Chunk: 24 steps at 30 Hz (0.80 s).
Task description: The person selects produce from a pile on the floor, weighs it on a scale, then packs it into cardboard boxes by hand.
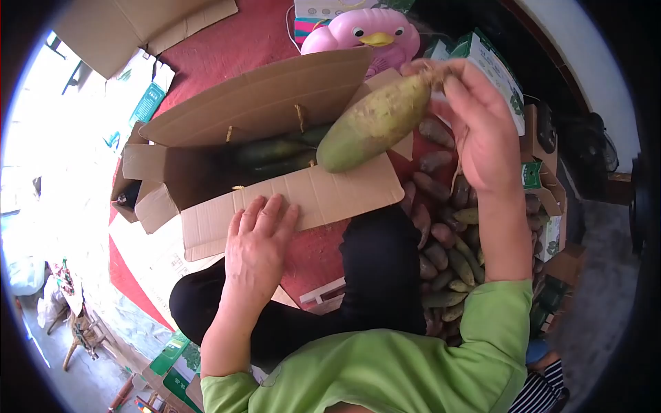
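Pinched by its stem end, a large green radish hangs tilted from my right hand, over the right part of an open cardboard box. The radish has a pale, brownish upper part and a greener lower end. My left hand lies flat on the box's near flap, fingers stretched out and holding nothing. Inside the box, several dark green radishes lie in shadow at the right; its left inside is too dark to make out. The far flap stands raised, with string loops showing.
A heap of radishes lies on the red floor to my right. A pink duck-faced plastic thing stands beyond the box. White-and-green cartons are at the back right. Part of another person in striped clothing shows at bottom right.
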{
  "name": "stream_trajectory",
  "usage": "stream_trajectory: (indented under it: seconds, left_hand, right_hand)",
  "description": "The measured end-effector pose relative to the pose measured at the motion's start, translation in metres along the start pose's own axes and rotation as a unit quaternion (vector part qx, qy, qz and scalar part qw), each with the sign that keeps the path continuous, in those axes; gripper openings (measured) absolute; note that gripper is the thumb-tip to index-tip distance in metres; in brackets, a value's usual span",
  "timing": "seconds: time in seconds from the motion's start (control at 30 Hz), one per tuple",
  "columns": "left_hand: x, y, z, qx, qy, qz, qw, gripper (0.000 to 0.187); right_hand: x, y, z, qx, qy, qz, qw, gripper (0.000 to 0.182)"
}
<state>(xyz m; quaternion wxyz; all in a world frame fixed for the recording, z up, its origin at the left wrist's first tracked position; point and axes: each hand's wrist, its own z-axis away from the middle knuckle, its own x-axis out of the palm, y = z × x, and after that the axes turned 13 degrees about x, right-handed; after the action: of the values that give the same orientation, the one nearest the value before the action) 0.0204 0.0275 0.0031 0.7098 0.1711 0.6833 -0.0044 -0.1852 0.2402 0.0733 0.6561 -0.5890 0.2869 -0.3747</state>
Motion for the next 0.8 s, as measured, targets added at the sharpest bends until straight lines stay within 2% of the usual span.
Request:
stream_trajectory:
  seconds: [0.17, 0.23, 0.3, 0.33, 0.47, 0.57, 0.6, 0.63, 0.7, 0.77, 0.8]
  left_hand:
    - [0.001, 0.001, -0.001, -0.004, 0.013, 0.01, 1.0, 0.042]
    - [0.0, 0.001, 0.0, -0.004, 0.014, 0.008, 1.0, 0.041]
    - [-0.001, 0.002, -0.001, -0.009, 0.019, 0.014, 1.0, 0.042]
    - [0.0, 0.002, -0.001, -0.004, 0.019, 0.015, 1.0, 0.042]
    - [0.003, 0.003, -0.001, -0.004, 0.039, -0.005, 0.999, 0.045]
    - [0.0, 0.007, -0.003, -0.004, 0.042, -0.016, 0.999, 0.043]
    - [0.001, 0.006, -0.003, -0.003, 0.047, -0.02, 0.999, 0.043]
    - [0.002, 0.005, -0.002, -0.001, 0.052, -0.024, 0.998, 0.043]
    - [0.002, 0.004, -0.003, 0.011, 0.051, -0.012, 0.999, 0.042]
    - [-0.002, 0.005, -0.005, 0.006, 0.052, 0.007, 0.999, 0.041]
    - [-0.001, 0.003, -0.005, 0.015, 0.057, -0.002, 0.998, 0.04]
  right_hand:
    - [0.008, -0.006, -0.027, -0.033, -0.021, 0.109, 0.993, 0.023]
    - [0.015, -0.005, -0.032, -0.045, -0.029, 0.102, 0.993, 0.022]
    - [0.009, 0.002, -0.042, -0.126, -0.062, 0.253, 0.957, 0.02]
    - [0.009, 0.008, -0.043, -0.106, -0.072, 0.216, 0.968, 0.019]
    - [-0.004, 0.026, -0.044, -0.06, -0.033, 0.233, 0.97, 0.02]
    - [-0.006, 0.033, -0.047, -0.042, -0.007, 0.236, 0.971, 0.02]
    - [-0.002, 0.037, -0.05, -0.068, 0.019, 0.249, 0.966, 0.019]
    - [0.007, 0.033, -0.049, -0.024, 0.023, 0.25, 0.968, 0.019]
    - [0.022, 0.042, -0.053, -0.008, -0.025, 0.279, 0.96, 0.023]
    - [0.034, 0.051, -0.048, -0.109, -0.01, 0.231, 0.967, 0.036]
    - [0.034, 0.052, -0.045, -0.145, 0.019, 0.231, 0.962, 0.033]
